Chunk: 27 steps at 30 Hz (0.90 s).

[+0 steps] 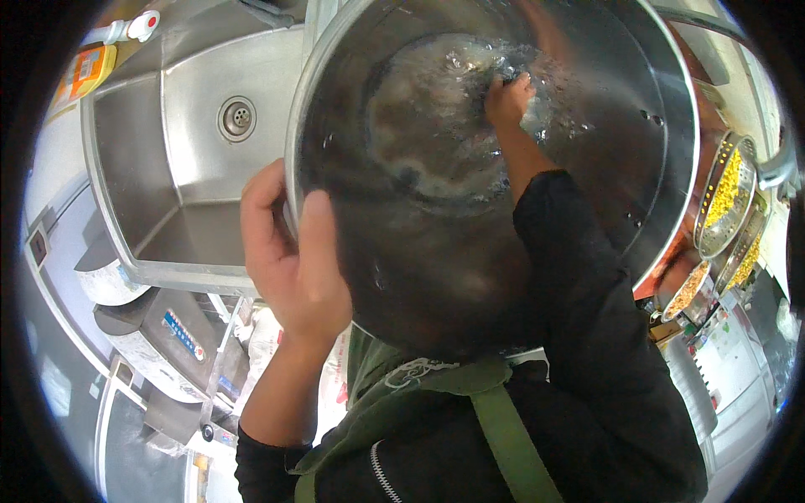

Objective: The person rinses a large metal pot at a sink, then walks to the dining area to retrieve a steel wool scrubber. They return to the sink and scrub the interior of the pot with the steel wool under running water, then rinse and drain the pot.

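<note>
A large, deep stainless steel pot (679,157) fills the middle, tilted so that I look into it. Its left rim is gripped by my left hand (292,258), thumb inside and fingers outside. My right hand (510,100) reaches down inside the pot, its fingertips at the splashing water (434,126) on the bottom. The fingers are partly curled, and whether they hold anything is hidden by the splash and blur. Water drops cling to the pot's inner wall.
A steel sink basin (207,157) with a drain (238,118) is left of the pot. An orange-yellow container (88,72) stands by its far corner. At right are a perforated steel bowl (726,195) of yellow kernels and a bowl of orange-brown bits (687,290).
</note>
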### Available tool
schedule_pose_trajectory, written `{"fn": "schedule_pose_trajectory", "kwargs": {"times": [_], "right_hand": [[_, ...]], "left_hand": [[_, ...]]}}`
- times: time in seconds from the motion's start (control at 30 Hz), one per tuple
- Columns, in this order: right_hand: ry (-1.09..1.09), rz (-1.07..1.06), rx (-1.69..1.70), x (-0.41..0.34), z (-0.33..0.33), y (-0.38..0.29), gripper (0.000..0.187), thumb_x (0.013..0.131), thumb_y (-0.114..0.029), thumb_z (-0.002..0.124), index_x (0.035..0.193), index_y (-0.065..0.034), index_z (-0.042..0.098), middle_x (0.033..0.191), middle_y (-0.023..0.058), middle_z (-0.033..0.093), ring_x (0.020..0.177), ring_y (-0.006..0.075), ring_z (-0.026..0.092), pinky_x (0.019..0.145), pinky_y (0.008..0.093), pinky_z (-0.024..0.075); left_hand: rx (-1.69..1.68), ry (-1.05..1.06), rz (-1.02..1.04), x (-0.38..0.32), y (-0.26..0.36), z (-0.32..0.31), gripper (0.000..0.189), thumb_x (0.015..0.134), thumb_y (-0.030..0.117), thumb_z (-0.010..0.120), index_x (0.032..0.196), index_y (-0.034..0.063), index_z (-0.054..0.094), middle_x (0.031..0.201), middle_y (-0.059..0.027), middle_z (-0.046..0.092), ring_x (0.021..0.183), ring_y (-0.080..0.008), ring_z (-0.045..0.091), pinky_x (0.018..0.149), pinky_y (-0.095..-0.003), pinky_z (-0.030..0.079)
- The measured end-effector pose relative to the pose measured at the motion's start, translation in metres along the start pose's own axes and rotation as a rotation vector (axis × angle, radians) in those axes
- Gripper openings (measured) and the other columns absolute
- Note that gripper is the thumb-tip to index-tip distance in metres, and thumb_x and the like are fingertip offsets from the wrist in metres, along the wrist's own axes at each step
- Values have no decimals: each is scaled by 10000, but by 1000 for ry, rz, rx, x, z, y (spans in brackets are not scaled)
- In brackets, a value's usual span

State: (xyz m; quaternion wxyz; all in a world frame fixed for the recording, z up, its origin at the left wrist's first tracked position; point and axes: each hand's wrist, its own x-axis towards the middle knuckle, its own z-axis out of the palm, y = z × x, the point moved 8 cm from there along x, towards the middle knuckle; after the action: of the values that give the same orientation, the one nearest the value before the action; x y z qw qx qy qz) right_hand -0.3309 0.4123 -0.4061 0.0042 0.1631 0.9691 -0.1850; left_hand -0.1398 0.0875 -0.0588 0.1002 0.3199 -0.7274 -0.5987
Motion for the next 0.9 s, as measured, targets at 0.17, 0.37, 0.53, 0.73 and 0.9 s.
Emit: {"fn": "schedule_pose_trajectory", "kwargs": {"times": [0.17, 0.37, 0.53, 0.73, 0.9], "right_hand": [[-72, -20, -22, 10, 45, -44, 587, 886, -281, 731, 1385, -145, 453, 1293, 150, 568, 1069, 421, 649, 898, 510, 550], [-462, -371, -47, -46, 68, -133, 511, 854, -246, 705, 1327, -106, 573, 1362, 206, 568, 1042, 431, 667, 890, 505, 564], [-825, -818, -15, -149, 44, -135, 506, 862, -157, 671, 1352, -143, 547, 1300, 213, 553, 1090, 444, 649, 898, 554, 553], [-669, -1149, -68, -138, -12, -75, 512, 850, -108, 707, 1340, -150, 563, 1297, 166, 584, 1196, 412, 601, 968, 513, 516], [-293, -518, 197, -11, -15, -50, 485, 890, -251, 711, 1314, -89, 541, 1180, 219, 604, 1083, 459, 596, 943, 507, 502]], "left_hand": [[-58, -19, 12, 0, -4, -1, 341, 993, 95, 584, 1300, -40, 523, 1260, -109, 554, 1137, -167, 525, 1041, -320, 387], [12, -9, 46, -1, 1, -1, 326, 1039, 141, 538, 1316, -29, 506, 1206, -93, 592, 1073, -132, 536, 989, -279, 397], [13, -5, 1, -2, 3, -1, 353, 1017, 108, 570, 1334, -30, 501, 1250, -113, 580, 1128, -166, 542, 1034, -324, 397], [-74, -7, -7, -1, 0, 0, 359, 1003, 71, 583, 1337, -35, 503, 1244, -107, 592, 1112, -153, 555, 1023, -313, 412], [-95, -16, -28, -2, -2, 0, 358, 996, 67, 588, 1329, -35, 509, 1246, -102, 593, 1110, -145, 554, 1016, -303, 413]]}}
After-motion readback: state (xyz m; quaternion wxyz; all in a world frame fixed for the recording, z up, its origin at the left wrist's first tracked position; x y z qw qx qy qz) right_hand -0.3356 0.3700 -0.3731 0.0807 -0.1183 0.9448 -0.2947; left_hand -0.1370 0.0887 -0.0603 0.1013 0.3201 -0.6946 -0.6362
